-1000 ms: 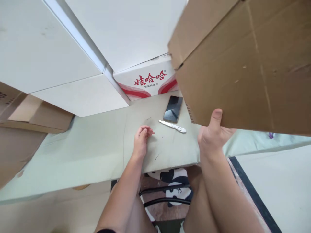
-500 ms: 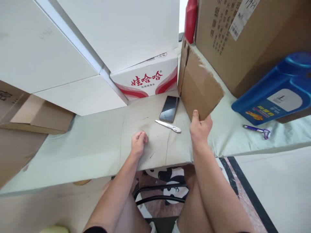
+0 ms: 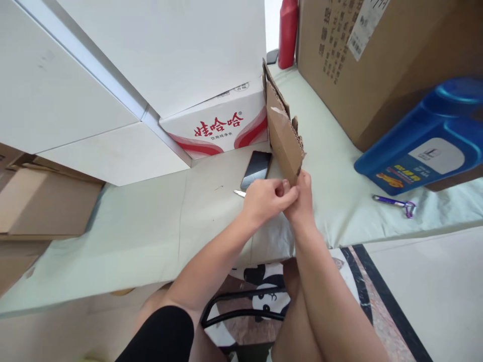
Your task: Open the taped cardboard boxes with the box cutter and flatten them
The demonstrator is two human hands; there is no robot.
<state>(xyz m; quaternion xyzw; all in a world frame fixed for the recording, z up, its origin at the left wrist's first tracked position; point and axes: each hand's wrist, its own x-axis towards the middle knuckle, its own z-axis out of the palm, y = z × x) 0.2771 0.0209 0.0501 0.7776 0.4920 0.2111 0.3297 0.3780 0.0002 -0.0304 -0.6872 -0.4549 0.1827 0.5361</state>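
Note:
My right hand [image 3: 301,203] is closed round the near end of a folded piece of brown cardboard [image 3: 285,136], which stands on edge with its torn, ragged rim up. My left hand [image 3: 268,198] is curled against the right one, thumb and fingers pinched at the cardboard's near corner; its fingertips are partly hidden. Just beyond the left hand lies a dark phone [image 3: 256,167]. The tip of a white utility knife [image 3: 239,193] pokes out from behind that hand, which covers the rest.
A white carton with red lettering [image 3: 219,128] stands behind the phone. To the right are a large brown box [image 3: 358,85], a blue bottle [image 3: 422,141] and a purple pen [image 3: 390,200]. At the back is a red bottle [image 3: 288,35]; brown boxes [image 3: 53,201] stand left.
My left hand has moved right and up from the cloth to the cardboard's near end. The cardboard has turned, so its torn edge now faces me. The knife has become mostly covered.

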